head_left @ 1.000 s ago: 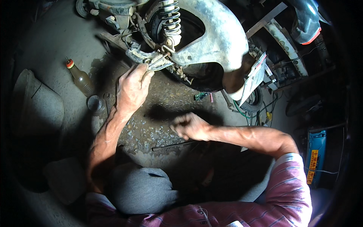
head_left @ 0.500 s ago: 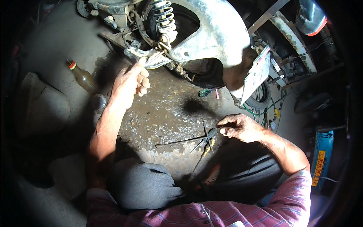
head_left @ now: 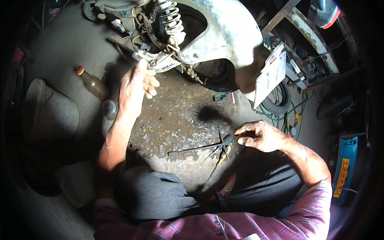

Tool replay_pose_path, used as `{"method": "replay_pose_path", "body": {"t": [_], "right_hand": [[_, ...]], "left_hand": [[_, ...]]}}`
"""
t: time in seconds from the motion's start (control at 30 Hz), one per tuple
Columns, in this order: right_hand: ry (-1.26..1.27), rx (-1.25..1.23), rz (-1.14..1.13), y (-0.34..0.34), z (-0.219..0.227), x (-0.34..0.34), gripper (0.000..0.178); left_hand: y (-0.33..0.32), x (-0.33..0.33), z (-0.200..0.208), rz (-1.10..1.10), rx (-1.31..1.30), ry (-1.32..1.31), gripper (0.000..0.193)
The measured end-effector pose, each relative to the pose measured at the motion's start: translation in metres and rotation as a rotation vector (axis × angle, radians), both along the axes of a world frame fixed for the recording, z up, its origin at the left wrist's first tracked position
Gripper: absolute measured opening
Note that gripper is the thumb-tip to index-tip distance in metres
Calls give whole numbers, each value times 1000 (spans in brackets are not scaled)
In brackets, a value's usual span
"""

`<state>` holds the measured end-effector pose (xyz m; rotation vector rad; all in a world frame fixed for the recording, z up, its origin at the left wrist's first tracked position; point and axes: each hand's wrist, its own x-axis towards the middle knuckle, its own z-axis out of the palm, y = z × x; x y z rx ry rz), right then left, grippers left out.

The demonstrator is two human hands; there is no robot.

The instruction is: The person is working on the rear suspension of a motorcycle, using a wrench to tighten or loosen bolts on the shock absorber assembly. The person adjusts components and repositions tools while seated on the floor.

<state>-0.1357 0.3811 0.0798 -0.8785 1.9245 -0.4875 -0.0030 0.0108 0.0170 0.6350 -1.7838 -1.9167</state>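
Observation:
My left hand (head_left: 133,90) is raised over the floor beside the lower frame part (head_left: 158,62) of a motorbike's rear end. One finger points up toward that part; the others are loosely bent and apart, with nothing visible in them. Whether the fingertip touches the metal I cannot tell. To the right, my right hand (head_left: 262,137) has thumb and index finger brought close in a pinch; anything between them is too small and dark to make out. Just beside those fingertips a dark cross-handled wrench (head_left: 194,149) lies on the floor, over a yellow-handled screwdriver (head_left: 221,158).
Above my hands stand the coil spring (head_left: 172,22), the pale rear fender (head_left: 224,32) and the wheel (head_left: 224,78). A bottle (head_left: 93,84), a round can (head_left: 109,107) and a bucket (head_left: 56,112) are at left. Hoses and a tyre (head_left: 278,100) lie right, with a blue case (head_left: 346,166).
My left hand has drawn slightly left and back from the frame part. My right hand has shifted a little right. The wrench still lies in place, while the view has moved slightly.

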Motion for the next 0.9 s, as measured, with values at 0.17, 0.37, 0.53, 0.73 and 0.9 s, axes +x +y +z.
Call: {"method": "replay_pose_path", "body": {"t": [0.17,0.37,0.53,0.73,0.9], "right_hand": [[39,-9,36,-3,-1,2,36],[-16,17,16,-7,-4,1,37],[32,-37,82,-9,-7,0,38],[34,10,73,-7,-8,-4,38],[42,4,92,-9,-9,-6,38]], "left_hand": [[-5,-2,-1,-324,708,190,43],[-1,-2,-7,-67,-385,-104,15],[1,0,-7,126,-997,-7,16],[-5,4,-7,86,-1014,36,17],[-10,1,-12,142,-1124,84,16]]}}
